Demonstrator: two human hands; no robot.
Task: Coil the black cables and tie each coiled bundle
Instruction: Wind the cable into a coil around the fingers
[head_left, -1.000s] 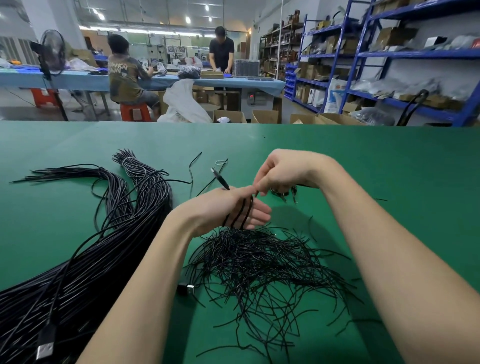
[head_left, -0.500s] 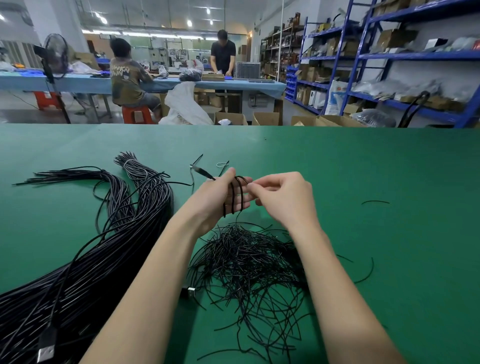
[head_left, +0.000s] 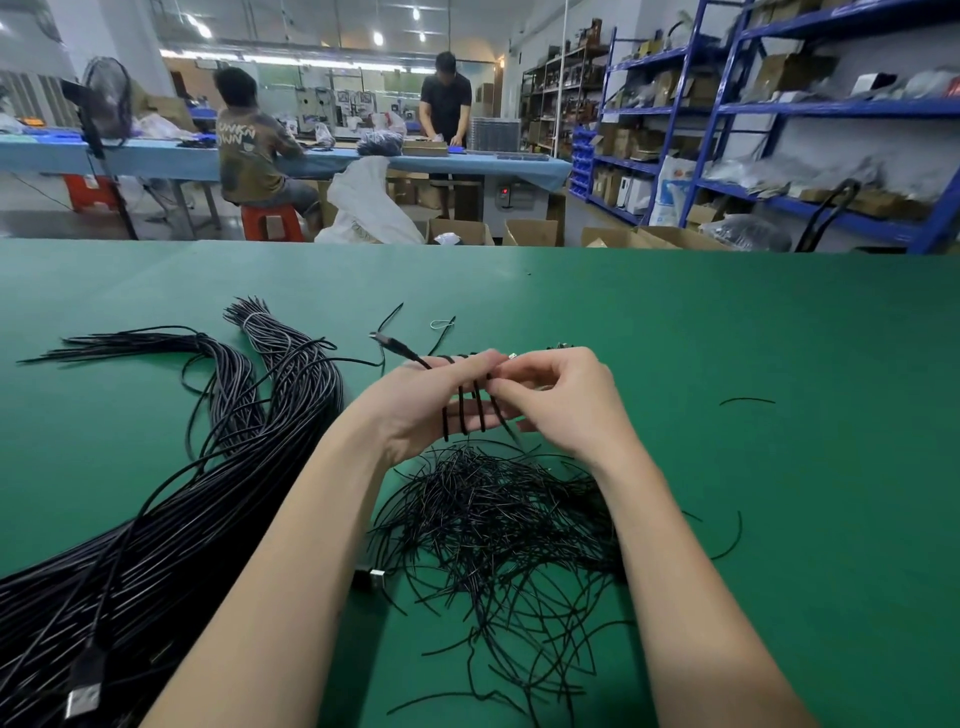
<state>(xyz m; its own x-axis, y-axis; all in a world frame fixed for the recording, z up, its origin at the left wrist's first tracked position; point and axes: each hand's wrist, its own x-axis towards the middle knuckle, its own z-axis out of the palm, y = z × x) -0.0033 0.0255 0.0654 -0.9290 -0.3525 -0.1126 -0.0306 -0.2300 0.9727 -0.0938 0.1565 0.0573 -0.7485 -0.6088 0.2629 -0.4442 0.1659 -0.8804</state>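
Left hand (head_left: 441, 400) flat, fingers straight, black cable (head_left: 462, 410) looped round to keep coil. Right hand (head_left: 561, 405) pinches cable end, guiding wrap. Ties (head_left: 498, 519) below hands, easy reach.

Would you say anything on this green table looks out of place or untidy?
Mostly no. A few thin black ties lie stray to the right, apart from the main tie pile. The cable coil is wound neatly round the left hand.
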